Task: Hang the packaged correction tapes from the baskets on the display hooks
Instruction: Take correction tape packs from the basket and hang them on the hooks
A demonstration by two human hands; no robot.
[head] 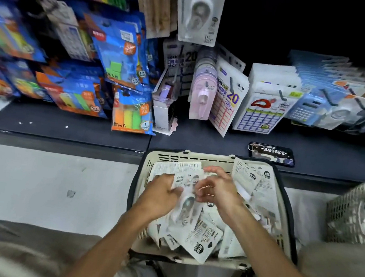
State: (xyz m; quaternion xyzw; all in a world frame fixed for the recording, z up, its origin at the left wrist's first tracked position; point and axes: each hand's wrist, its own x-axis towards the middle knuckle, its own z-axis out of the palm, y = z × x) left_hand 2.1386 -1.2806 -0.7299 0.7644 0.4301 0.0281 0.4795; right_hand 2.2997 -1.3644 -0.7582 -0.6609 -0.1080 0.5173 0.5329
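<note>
Picking step: over the cream basket (281,204) my left hand (161,194) pinches a correction tape pack (185,182), right hand (219,189) curled at its other edge, grip unclear; next, find its hang-hole and lift to a hook (281,95).

Pale floor (41,181) with a small dark mark, bordered at its far edge by a low dark display shelf (68,124). A cream plastic basket (188,157) with dark handles stands on the floor, its far rim against the shelf front. A second, grey perforated basket (346,219) stands on the floor to the right of the cream basket, apart from it. On the shelf top, just beyond the cream basket's far right corner, lies a dark phone (271,154) with a key ring and numbered tag. Farther back and left of the basket, a packet of coloured sticky tabs (133,114) rests on the shelf.
</note>
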